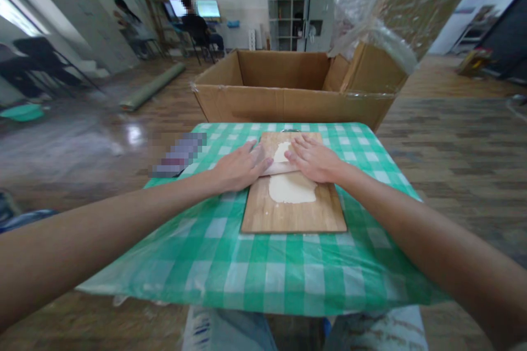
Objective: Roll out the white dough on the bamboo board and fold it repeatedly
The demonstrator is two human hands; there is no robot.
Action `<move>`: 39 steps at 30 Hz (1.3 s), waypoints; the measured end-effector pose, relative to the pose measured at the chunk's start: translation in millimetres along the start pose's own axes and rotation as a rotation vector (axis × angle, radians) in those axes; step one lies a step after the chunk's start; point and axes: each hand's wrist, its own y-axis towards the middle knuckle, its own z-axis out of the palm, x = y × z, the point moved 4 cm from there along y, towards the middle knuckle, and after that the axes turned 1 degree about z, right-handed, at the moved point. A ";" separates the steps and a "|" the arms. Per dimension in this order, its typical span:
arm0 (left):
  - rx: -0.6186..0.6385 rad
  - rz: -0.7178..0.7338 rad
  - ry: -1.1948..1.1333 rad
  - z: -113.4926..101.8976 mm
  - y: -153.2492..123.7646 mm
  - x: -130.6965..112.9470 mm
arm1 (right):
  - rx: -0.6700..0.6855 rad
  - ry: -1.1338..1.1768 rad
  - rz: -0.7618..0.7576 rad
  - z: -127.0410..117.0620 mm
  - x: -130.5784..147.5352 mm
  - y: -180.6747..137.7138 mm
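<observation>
A wooden cutting board [293, 214] lies on a table with a green-and-white checked cloth [230, 252]. On the board a sheet of pale dough [291, 188] is spread flat. A pale rolling pin [280, 168] lies across the dough. My left hand [241, 166] rests palm down on the pin's left end, fingers stretched out flat. My right hand [315, 159] lies flat on its right end, fingers also extended. Both hands press on top of the pin rather than wrapping round it.
A large open cardboard box [288, 88] stands just behind the table, with a clear plastic bag [382, 16] above its right side. A blurred object [178, 154] lies at the table's left edge. People sit at screens [193, 22] far back. Wooden floor surrounds the table.
</observation>
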 end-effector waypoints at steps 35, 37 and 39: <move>-0.290 -0.100 0.076 -5.1 -27.8 -32.1 | -0.079 0.052 0.235 -13.5 47.4 -45.2; -0.278 -0.088 0.077 -6.0 -26.6 -31.7 | -0.079 0.052 0.226 -13.8 47.1 -44.3; -0.270 -0.093 0.070 -7.2 -25.3 -30.9 | -0.077 0.042 0.221 -14.4 46.2 -44.0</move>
